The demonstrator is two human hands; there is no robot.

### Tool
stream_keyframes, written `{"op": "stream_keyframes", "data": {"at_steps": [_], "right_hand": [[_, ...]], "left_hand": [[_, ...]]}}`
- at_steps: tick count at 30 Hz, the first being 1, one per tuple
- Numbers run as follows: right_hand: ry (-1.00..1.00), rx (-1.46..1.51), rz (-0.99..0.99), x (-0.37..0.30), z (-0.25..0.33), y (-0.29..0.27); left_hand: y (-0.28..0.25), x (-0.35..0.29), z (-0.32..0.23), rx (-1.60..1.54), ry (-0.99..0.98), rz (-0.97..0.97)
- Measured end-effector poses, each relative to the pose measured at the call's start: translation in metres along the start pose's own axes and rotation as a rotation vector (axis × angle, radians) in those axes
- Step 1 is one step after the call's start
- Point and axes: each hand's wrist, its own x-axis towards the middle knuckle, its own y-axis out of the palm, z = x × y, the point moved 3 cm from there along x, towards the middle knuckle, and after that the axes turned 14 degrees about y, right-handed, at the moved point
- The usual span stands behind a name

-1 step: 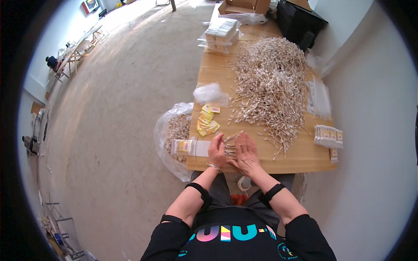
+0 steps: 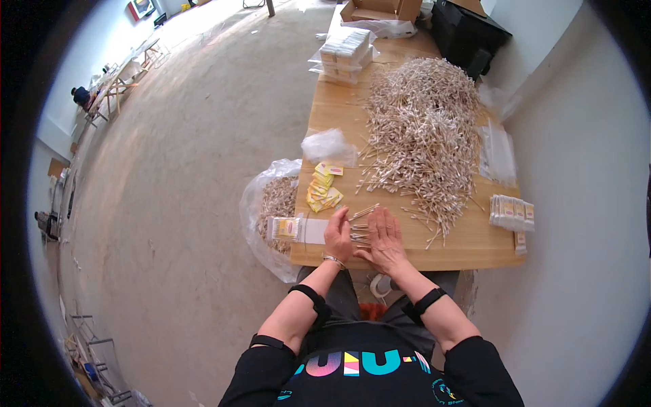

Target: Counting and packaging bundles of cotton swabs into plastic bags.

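A small row of cotton swabs lies on the wooden table between my two hands. My left hand stands on its edge at the left ends of the swabs, slightly cupped, its fingers partly hidden. Flat and stretched out, my right hand rests against or over their right ends; the exact contact is hidden. Left of my left hand lies a white strip. At its far end, by the table's left edge, sits a clear pack of swabs with a yellow label. Yellow cards are fanned out just beyond.
A large heap of cotton swabs covers the table's middle and right. Clear bags lie left of it, more bags right. Filled packs sit at the right edge. A plastic sack of swabs stands beside the table.
My right hand has shifted very slightly. Everything else looks the same.
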Motion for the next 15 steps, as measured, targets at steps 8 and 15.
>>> {"op": "stream_keyframes", "data": {"at_steps": [8,15], "right_hand": [[0.121,0.046,-0.253,0.004,-0.028,-0.01],[0.293,0.501,-0.35,-0.001,-0.039,0.002]], "left_hand": [[0.017,0.014,-0.029,0.434,0.272,0.227],[0.022,0.01,-0.034,0.443,0.339,0.542]]}}
